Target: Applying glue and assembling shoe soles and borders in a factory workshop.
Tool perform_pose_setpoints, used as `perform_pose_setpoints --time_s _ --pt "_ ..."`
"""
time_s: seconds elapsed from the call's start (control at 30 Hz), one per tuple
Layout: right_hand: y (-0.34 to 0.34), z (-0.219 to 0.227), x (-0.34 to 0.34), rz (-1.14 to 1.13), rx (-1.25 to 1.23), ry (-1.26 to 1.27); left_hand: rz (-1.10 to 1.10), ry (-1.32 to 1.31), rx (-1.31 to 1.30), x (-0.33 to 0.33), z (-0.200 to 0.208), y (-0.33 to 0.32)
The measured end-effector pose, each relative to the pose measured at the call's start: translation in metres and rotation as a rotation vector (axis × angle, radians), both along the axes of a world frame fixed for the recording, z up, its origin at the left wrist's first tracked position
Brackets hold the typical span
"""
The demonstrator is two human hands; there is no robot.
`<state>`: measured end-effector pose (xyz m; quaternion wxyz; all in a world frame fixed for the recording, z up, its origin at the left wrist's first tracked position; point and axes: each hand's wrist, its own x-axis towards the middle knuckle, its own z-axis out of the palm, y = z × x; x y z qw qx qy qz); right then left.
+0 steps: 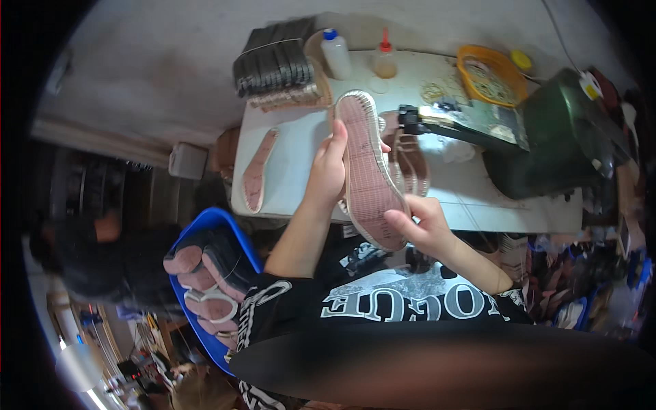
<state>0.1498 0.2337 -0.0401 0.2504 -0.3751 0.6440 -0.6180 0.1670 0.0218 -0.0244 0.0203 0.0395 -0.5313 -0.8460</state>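
Pink-soled shoe (367, 171) is held sole-up above the white bench (301, 171), left hand (329, 169) closed on its side edge, right hand (422, 225) pinching the near end. Judged light, flexible, rubbery; best taken by the rim. Loose insole (258, 171) lies alongside.

Shoe (369, 171) above table (478, 205), insole (258, 171) left, bottles (336, 53) behind.

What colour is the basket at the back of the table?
The basket is orange-yellow, seen best in the head view.
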Motion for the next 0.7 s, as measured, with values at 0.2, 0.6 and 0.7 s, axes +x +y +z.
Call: perform_pose_setpoints --time_s 0.2,0.6,0.7 --pt "-0.022 -0.019 0.012 0.092 -0.084 -0.46 0.217 0.177 0.514 0.046 0.011 0.006" --pt "-0.036 -0.053 0.021 0.889 -0.276 -1.48 0.664 0.381 -0.096 0.071 0.004 0.007" --pt "-0.038 -0.054 0.02 0.932 -0.344 -1.505 0.627 0.284 -0.058 0.073 0.008 0.008"
